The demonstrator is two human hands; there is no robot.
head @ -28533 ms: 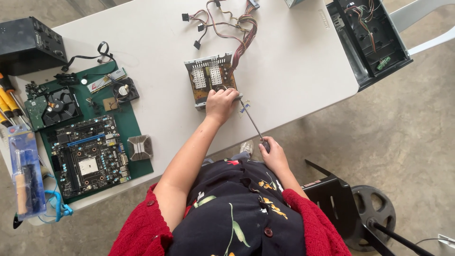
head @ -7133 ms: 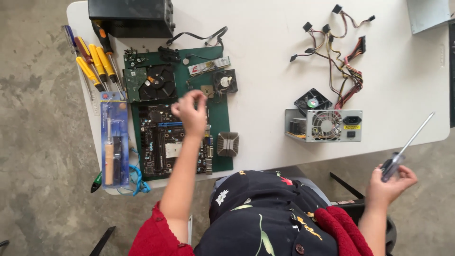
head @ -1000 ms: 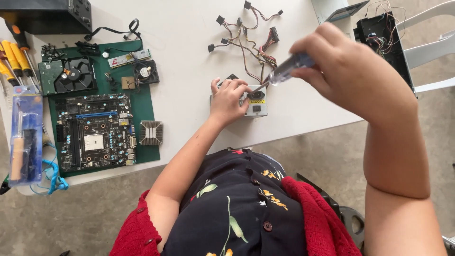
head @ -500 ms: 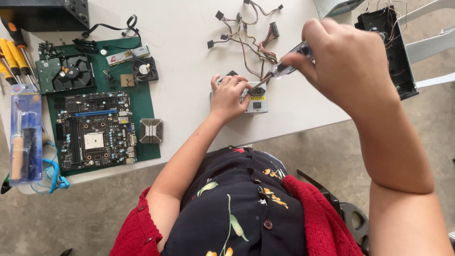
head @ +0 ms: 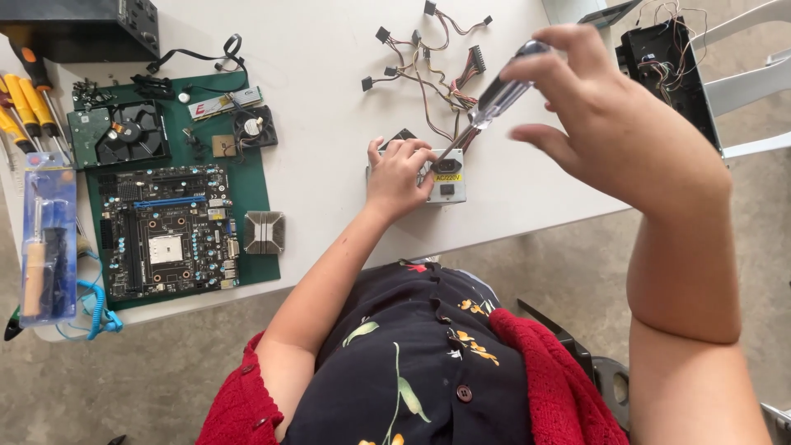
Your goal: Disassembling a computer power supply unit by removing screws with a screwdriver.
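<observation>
Nearest the camera, right hand (head: 626, 140) raised high above the near edge of the worktop (head: 329, 99), fingers closed round the clear handle of a screwdriver (head: 486, 107), shaft slanting down to the left. Tip meeting the rear face of the power supply unit (head: 441, 177), a small grey metal box sitting close to the near edge, roughly midway along it. Left hand (head: 400, 177) curled over the top of that box, pressing it down and gripping it steady.

Step in hand, by the look of it: working a case screw on the unit. Next move likely calls for a seated tip, straight pressure and a firm brace against twisting.

Farther back, loose wiring harness (head: 437, 58) fanned out behind the unit. Toward the left edge, green mat (head: 251, 177) carrying a motherboard (head: 169, 231), heatsink (head: 264, 232) and small fan (head: 251, 128).
</observation>
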